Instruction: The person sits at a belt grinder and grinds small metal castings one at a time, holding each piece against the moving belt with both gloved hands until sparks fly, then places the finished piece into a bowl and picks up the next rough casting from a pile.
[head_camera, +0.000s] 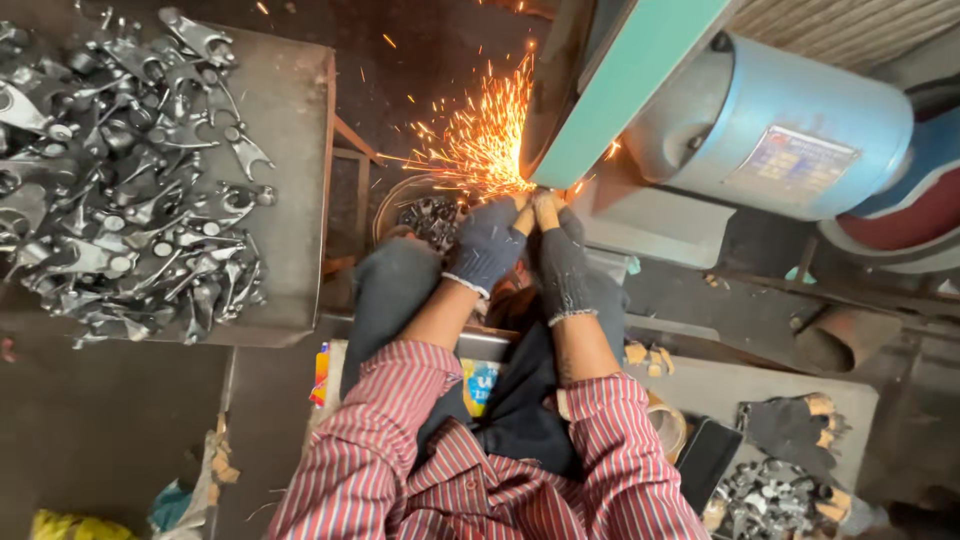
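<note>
Head view: both gloved hands meet at the belt (610, 90) of a grinder, left hand (487, 243) and right hand (560, 262) pinched shut on a small part (531, 197) — mostly hidden, so its shape is unclear. Sparks (480, 140) fan left over a bowl (425, 212) of parts below. A tray (295, 180) of castings sits far left; the motor (770, 130) is to the right. Judging by this, light, even pressure and fingertips kept off the belt would serve best.
</note>
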